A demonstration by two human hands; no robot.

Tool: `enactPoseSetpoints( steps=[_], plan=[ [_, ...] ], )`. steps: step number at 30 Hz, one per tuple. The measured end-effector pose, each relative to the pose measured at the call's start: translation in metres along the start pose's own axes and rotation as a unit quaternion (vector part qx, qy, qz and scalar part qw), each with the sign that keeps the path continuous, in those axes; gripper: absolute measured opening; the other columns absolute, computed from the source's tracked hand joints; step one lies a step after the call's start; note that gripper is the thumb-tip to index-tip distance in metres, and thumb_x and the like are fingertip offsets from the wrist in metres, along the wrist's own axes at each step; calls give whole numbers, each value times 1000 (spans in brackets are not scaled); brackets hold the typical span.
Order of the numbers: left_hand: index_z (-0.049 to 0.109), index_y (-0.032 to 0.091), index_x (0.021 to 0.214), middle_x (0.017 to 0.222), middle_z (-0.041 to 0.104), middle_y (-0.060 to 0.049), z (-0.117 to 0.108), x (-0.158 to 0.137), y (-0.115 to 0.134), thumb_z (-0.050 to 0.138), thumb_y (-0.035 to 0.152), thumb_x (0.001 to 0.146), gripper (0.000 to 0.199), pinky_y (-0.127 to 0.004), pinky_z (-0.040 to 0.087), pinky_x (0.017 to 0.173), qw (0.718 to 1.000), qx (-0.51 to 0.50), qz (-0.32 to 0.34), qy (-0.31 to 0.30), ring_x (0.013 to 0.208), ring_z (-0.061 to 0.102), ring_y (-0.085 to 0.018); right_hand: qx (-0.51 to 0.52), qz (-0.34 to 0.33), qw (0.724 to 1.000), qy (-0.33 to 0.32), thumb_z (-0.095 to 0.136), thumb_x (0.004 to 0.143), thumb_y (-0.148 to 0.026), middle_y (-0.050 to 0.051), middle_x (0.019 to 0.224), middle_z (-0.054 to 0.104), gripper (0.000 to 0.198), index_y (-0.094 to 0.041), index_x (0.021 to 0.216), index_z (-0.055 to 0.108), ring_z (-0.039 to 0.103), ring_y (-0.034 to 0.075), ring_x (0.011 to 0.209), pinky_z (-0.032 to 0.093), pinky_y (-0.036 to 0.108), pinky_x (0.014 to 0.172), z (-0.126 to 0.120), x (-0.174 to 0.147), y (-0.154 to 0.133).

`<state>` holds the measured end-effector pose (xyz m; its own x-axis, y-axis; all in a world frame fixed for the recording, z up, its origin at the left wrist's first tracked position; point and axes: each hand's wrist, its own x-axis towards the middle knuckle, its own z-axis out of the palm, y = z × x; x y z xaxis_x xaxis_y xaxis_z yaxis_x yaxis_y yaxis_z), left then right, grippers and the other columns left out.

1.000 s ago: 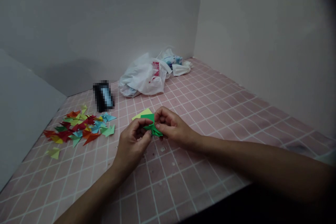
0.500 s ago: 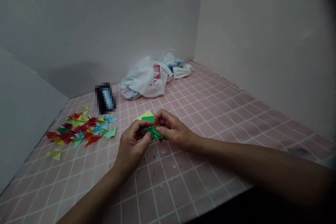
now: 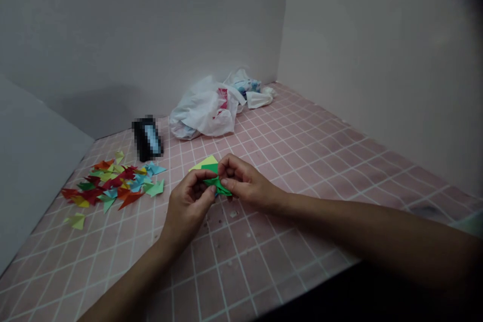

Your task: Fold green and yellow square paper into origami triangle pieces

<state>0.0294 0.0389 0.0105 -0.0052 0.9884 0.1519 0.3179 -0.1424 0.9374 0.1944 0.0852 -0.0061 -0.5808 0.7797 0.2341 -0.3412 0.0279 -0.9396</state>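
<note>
Between my two hands is a small folded piece of green origami paper [image 3: 219, 185]. My left hand [image 3: 191, 196] pinches its left side with thumb and forefinger. From the right, my right hand [image 3: 243, 181] grips the other side, fingers curled and thumb pressed on the paper. My fingertips hide part of the folds. Just behind the hands lie yellow paper sheets [image 3: 202, 163] and a green paper sheet [image 3: 210, 167] on the table, partly covered by my fingers.
A pile of folded paper pieces [image 3: 113, 183] in several colours lies on the left of the pink checked tablecloth [image 3: 241, 261]. Behind it stands a blurred dark device [image 3: 148, 138]. White plastic bags [image 3: 206, 108] rest against the back wall, beside a blue-patterned package [image 3: 247, 84].
My hands still hold the green paper, and its folded layers now look flatter and less fanned out. The whole view has shifted slightly.
</note>
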Motion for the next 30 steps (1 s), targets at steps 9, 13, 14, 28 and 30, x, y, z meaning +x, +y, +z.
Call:
enactPoseSetpoints(
  steps=[9,13,14,28,30],
  plan=[
    [68,19,98,88,69,-4,2,-1,1,67,22,81,18,-28,53,65,1000,14,6,2,74,64,-16,2,13,1000,4,58,84,-13,-6,71,51,15,-20,91,48,48,7,57,37,19,51,-1,0,1],
    [68,19,99,87,68,-4,1,-1,-2,65,24,83,17,-28,52,64,1000,26,9,-2,72,63,-16,12,10,1000,-2,58,84,-13,-6,70,50,15,-21,91,47,48,8,57,36,20,52,-1,0,1],
    [68,19,99,86,67,-4,1,-1,-2,65,24,83,17,-28,52,63,1000,28,10,-1,71,62,-16,13,10,1000,-4,58,83,-13,-6,70,50,15,-21,91,47,48,8,57,36,20,52,-1,0,1],
    [68,18,97,78,66,0,2,1,1,66,21,80,17,-25,48,60,999,-42,-22,-5,63,58,-12,-23,-19,1000,-4,57,85,-15,-4,76,52,12,-20,90,47,51,9,62,40,23,57,-1,1,0],
    [68,18,97,82,67,-1,2,2,0,66,21,80,17,-25,49,61,999,-39,-18,-5,67,61,-13,-20,-22,1000,-7,57,86,-16,-4,76,52,12,-20,90,46,51,9,62,40,23,57,-1,2,2]
  ],
)
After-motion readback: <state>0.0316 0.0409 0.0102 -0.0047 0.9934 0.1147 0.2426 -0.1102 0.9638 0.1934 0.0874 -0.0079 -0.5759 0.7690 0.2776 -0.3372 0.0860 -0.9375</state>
